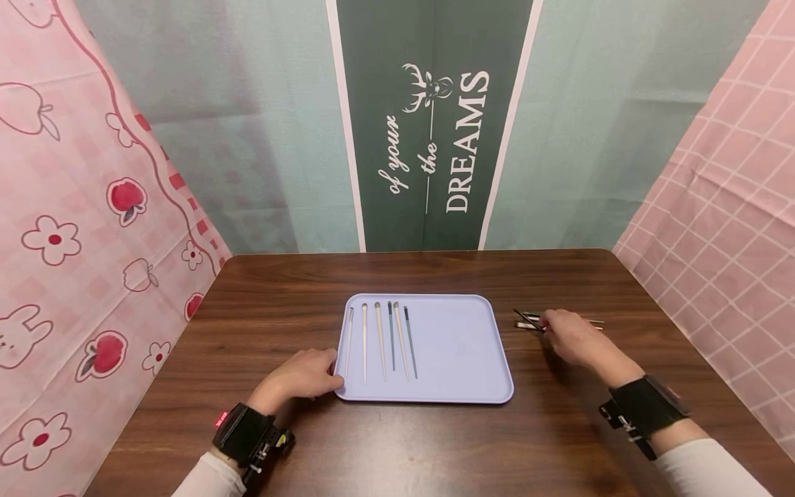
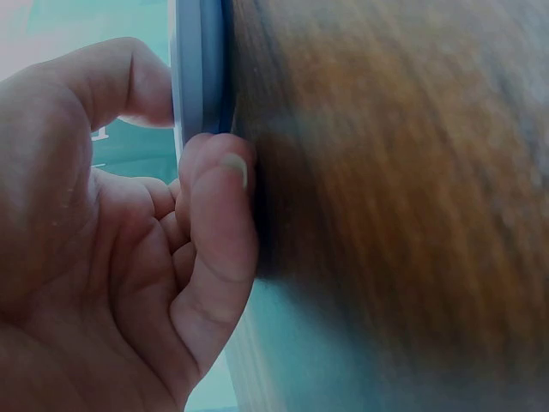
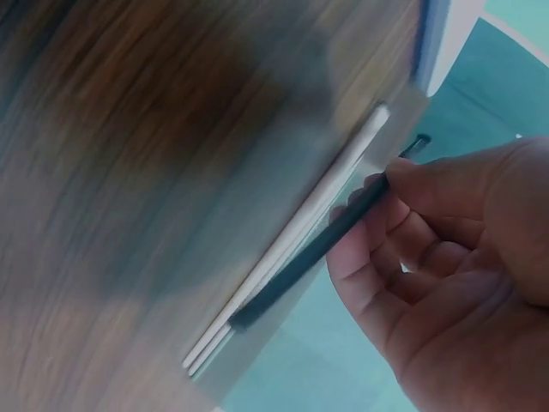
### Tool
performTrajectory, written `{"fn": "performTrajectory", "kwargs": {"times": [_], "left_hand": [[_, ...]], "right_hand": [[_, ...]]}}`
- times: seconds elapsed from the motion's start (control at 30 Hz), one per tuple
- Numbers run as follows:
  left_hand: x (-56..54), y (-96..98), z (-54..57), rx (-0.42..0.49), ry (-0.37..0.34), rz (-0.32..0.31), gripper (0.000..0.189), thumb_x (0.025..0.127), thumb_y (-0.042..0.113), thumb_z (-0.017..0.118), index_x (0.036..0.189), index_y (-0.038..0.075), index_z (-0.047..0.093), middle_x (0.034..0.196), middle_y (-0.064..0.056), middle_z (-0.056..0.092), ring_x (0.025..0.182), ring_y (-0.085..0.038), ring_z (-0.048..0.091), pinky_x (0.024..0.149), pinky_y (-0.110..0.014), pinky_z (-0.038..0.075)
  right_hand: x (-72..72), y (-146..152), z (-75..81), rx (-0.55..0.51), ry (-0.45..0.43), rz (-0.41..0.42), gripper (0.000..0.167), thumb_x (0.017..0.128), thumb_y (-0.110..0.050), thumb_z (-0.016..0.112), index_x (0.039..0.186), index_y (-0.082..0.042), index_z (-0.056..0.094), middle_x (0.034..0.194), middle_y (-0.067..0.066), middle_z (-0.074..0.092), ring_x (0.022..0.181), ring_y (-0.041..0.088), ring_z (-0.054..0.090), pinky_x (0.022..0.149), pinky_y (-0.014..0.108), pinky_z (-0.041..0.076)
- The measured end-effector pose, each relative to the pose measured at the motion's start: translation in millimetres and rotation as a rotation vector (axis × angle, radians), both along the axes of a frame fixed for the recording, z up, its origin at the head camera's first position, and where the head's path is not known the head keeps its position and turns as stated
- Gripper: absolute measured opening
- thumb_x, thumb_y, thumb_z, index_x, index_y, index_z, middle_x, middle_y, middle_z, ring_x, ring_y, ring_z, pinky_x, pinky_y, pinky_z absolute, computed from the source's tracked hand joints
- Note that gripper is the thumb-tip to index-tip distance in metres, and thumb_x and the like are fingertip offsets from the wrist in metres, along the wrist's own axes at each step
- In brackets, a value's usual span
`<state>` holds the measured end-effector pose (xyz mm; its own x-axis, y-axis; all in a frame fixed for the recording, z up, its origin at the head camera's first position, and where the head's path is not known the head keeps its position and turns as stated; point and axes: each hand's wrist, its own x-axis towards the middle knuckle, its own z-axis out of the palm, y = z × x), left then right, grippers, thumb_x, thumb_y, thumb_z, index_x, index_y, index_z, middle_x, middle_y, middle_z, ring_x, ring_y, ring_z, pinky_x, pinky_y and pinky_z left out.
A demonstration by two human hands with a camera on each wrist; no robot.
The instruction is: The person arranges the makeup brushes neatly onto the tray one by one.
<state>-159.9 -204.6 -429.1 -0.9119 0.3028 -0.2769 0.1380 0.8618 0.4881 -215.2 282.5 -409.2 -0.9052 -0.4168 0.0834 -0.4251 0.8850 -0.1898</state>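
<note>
In the head view a pale lavender tray (image 1: 459,352) lies on the wooden table. Several makeup brushes (image 1: 380,342) with white or dark blue-grey handles stand in an upright row over its left half. My left hand (image 1: 304,373) holds the tray's lower left edge, thumb and fingers against the rim (image 2: 196,77) in the left wrist view. Right of the tray, my right hand (image 1: 571,336) pinches a dark brush (image 3: 322,242) between thumb and fingers. Pale-handled brushes (image 3: 296,221) lie on the table beside and beneath it, partly hidden by the hand in the head view.
The brown table (image 1: 410,449) extends around the tray on all sides. A green curtain (image 1: 428,228) with printed lettering hangs behind the table's far edge. Pink patterned cloths flank the left (image 1: 99,276) and right (image 1: 727,228) sides.
</note>
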Motion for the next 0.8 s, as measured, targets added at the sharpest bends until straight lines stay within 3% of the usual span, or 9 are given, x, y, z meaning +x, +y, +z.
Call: {"fn": "performTrajectory", "kwargs": {"times": [0.3,0.53,0.8], "left_hand": [[-0.8,0.5,-0.6,0.003,-0.009,0.009,0.017,0.083,0.024,0.07,0.086,0.014,0.057,0.068,0.0,0.057,0.051,-0.014,0.057,0.049,-0.029,0.045],[-1.1,0.0,-1.8,0.005,-0.009,0.006,0.018,0.083,0.025,0.07,0.086,0.014,0.057,0.069,0.0,0.057,0.051,-0.014,0.057,0.049,-0.03,0.045],[-2.9,-1.3,-2.8,-0.002,-0.001,-0.001,0.017,0.084,0.025,0.069,0.086,0.013,0.056,0.069,0.0,0.057,0.051,-0.014,0.057,0.049,-0.03,0.046]], "right_hand": [[2.0,-19.6,7.4,-0.057,-0.052,-0.046,0.015,0.087,-0.002,0.067,0.099,0.006,0.064,0.083,0.01,0.065,0.077,0.025,0.064,0.07,0.045,0.054],[2.0,-34.9,15.0,-0.105,-0.175,-0.114,0.02,0.087,-0.009,0.065,0.101,0.006,0.065,0.086,0.011,0.068,0.082,0.026,0.065,0.073,0.045,0.054],[0.5,-51.0,17.0,-0.116,-0.2,-0.15,0.021,0.085,-0.011,0.065,0.099,0.005,0.066,0.086,0.011,0.07,0.082,0.025,0.066,0.073,0.042,0.054]]}}
